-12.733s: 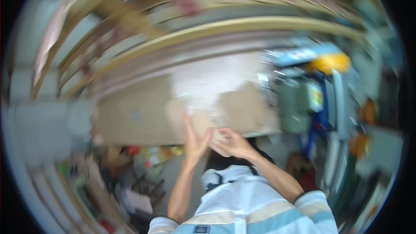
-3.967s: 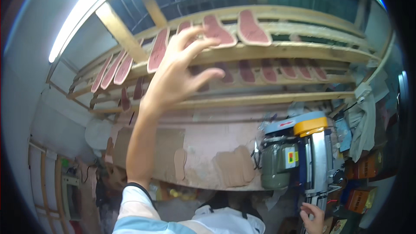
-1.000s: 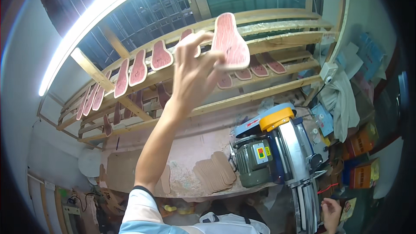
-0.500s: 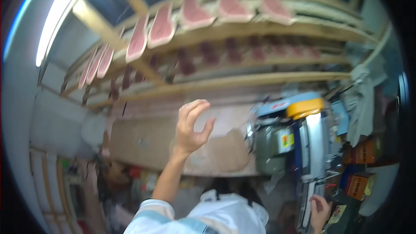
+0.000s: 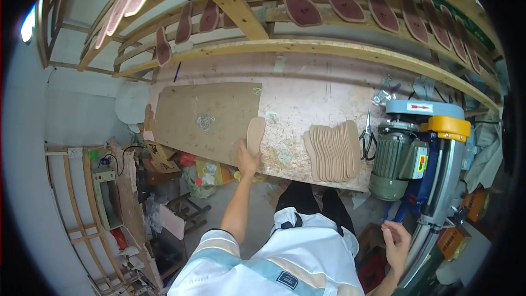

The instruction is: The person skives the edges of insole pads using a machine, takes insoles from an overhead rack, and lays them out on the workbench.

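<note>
A tan insole (image 5: 255,134) stands out at the near edge of the bench, with my left hand (image 5: 249,158) closed on its lower end. Past it lies a brown cardboard sheet (image 5: 186,104). To the right, a fanned stack of similar tan insoles (image 5: 333,151) rests on the bench, apart from my hand. My right hand (image 5: 397,244) hangs low at the right with loosely bent fingers and nothing visible in them. It is nearest to the long metal body of a machine (image 5: 433,203).
The machine has a green motor (image 5: 390,167) and a yellow guard (image 5: 448,127). Black scissors (image 5: 368,140) lie between motor and stack. Wooden racks (image 5: 329,49) holding dark pink insoles cross above the bench (image 5: 285,98). Orange boxes (image 5: 453,243) stand far right.
My left hand was raised, open and empty over the bench; now it is lower and grips an insole. My right hand stays beside the machine. The view has shifted, uncovering the stack and scissors.
</note>
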Demonstrator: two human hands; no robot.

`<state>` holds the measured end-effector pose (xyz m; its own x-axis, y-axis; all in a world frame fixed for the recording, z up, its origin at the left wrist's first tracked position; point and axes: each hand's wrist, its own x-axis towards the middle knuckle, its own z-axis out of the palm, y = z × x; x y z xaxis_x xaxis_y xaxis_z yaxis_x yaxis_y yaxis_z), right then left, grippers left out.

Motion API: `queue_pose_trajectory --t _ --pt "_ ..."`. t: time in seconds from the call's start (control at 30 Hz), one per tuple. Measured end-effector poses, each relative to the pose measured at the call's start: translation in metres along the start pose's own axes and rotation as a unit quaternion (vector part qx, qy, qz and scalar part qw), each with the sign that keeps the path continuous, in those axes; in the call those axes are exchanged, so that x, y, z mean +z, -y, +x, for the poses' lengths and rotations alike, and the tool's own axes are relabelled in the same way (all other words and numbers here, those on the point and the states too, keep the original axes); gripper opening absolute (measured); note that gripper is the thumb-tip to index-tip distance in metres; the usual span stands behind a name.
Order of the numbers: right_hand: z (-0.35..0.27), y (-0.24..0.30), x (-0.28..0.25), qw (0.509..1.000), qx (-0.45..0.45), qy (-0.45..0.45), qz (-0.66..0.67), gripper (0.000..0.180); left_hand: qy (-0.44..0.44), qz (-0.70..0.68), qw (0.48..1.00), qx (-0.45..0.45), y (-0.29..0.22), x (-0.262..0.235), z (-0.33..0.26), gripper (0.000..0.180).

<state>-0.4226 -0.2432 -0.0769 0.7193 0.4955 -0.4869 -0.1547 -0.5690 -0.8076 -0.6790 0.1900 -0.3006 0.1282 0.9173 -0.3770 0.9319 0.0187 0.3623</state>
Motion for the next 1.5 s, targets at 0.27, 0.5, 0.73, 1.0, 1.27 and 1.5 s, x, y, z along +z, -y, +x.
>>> queue_pose_trajectory --t 0.27,0.5,0.73,1.0,1.27,1.5 --pt "0.050 -0.020 0.122 0.975 0.003 0.095 0.201 0.041 0.092 -0.245 0.942 0.208 -0.077 -0.004 -0.113 0.105" --pt "0.039 -0.012 0.105 0.946 -0.076 -0.082 0.305 0.017 0.327 -0.357 0.835 0.261 -0.198 -0.004 -0.274 0.113" --pt "-0.031 -0.052 -0.006 0.898 -0.247 -0.325 0.164 0.024 0.568 -0.279 0.709 0.311 -0.272 0.031 -0.364 0.111" --pt "-0.117 -0.137 -0.240 0.877 -0.072 -0.455 0.135 0.043 0.627 -0.178 0.686 0.324 -0.264 0.079 -0.382 0.073" --pt "-0.092 -0.191 -0.269 0.997 0.039 -0.068 0.006 0.045 0.643 -0.146 0.724 0.205 -0.258 0.127 -0.398 0.040" --pt "-0.092 -0.171 -0.260 0.998 -0.012 -0.039 -0.042 0.039 0.675 -0.140 0.712 0.133 -0.261 0.162 -0.435 0.043"
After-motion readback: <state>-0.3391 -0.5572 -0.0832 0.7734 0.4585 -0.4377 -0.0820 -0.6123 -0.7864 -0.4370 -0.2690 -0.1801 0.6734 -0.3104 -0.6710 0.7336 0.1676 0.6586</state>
